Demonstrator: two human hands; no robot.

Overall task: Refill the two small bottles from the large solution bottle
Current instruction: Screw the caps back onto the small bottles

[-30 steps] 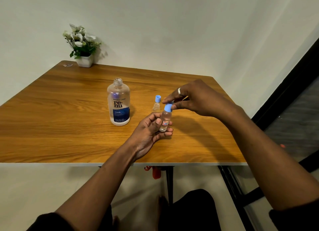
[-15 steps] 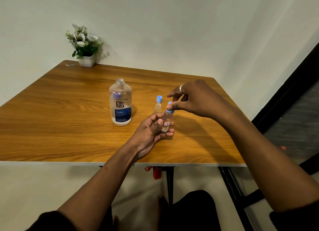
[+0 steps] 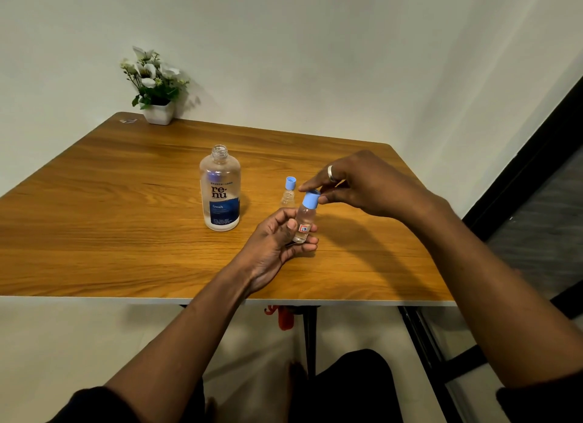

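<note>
A wooden table (image 3: 126,233) stands against a pale wall, with a white pot of flowers (image 3: 157,111) at its eleven o'clock corner. Near the middle the large solution bottle (image 3: 220,190) stands upright with its neck uncapped. At three o'clock from it, above the table, the left hand (image 3: 277,239) grips a small clear bottle (image 3: 304,220): the fingers curl under and behind its lower half and the thumb presses its front, so the bottle leans slightly with its top towards one o'clock. The right hand (image 3: 362,185), wearing a ring (image 3: 330,173), reaches in from three o'clock and pinches the bottle's blue cap (image 3: 310,199), forefinger on top and thumb at the side. A second small bottle (image 3: 287,198) stands at eleven o'clock from the held one. Another blue cap (image 3: 290,182) shows just above its neck; whether they touch I cannot tell.
</note>
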